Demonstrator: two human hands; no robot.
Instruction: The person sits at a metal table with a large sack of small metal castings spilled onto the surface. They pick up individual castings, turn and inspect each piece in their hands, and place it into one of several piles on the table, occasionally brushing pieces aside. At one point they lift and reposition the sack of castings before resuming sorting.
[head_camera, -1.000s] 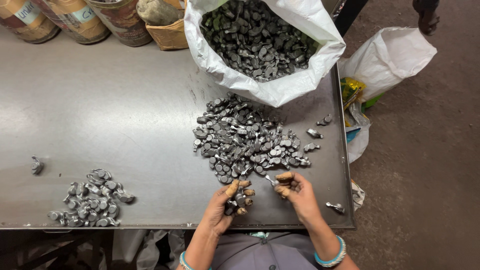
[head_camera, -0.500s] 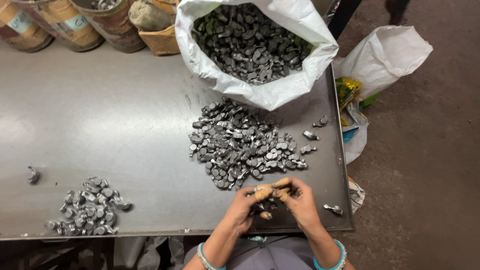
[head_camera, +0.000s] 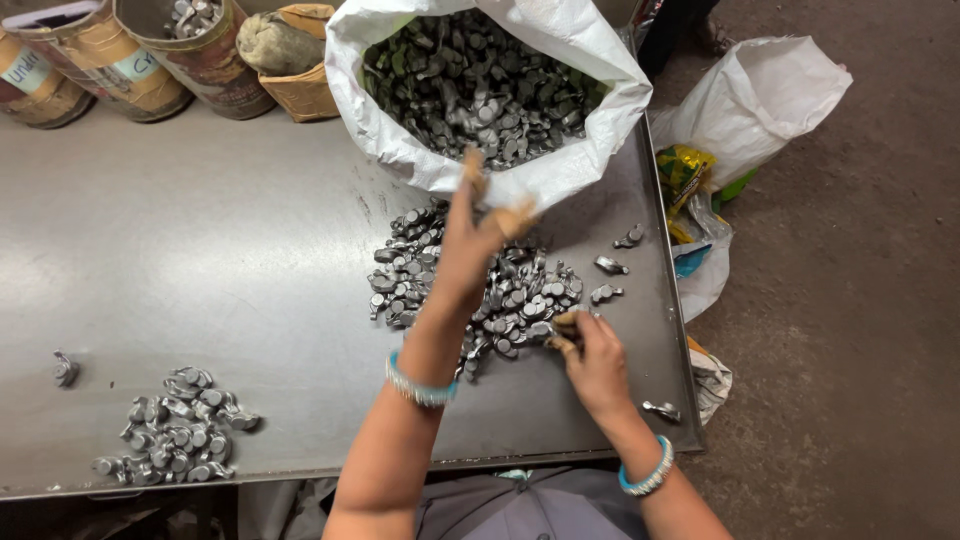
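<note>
Head view: my left hand (head_camera: 470, 240) is raised over the near rim of the open white woven sack (head_camera: 600, 130) full of dark grey metal parts; whether it grips anything I cannot tell. My right hand (head_camera: 597, 362) pinches a small part at the near edge of the central heap of grey metal pieces (head_camera: 520, 290) on the grey steel table (head_camera: 200, 250). A smaller sorted pile (head_camera: 175, 425) sits near the table's left front edge.

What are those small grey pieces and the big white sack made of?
The small pieces look like cast or forged metal: dull grey with glints. The sack looks like woven plastic: thin, white, its rim rolled over. The table seems to be brushed sheet metal.
</note>
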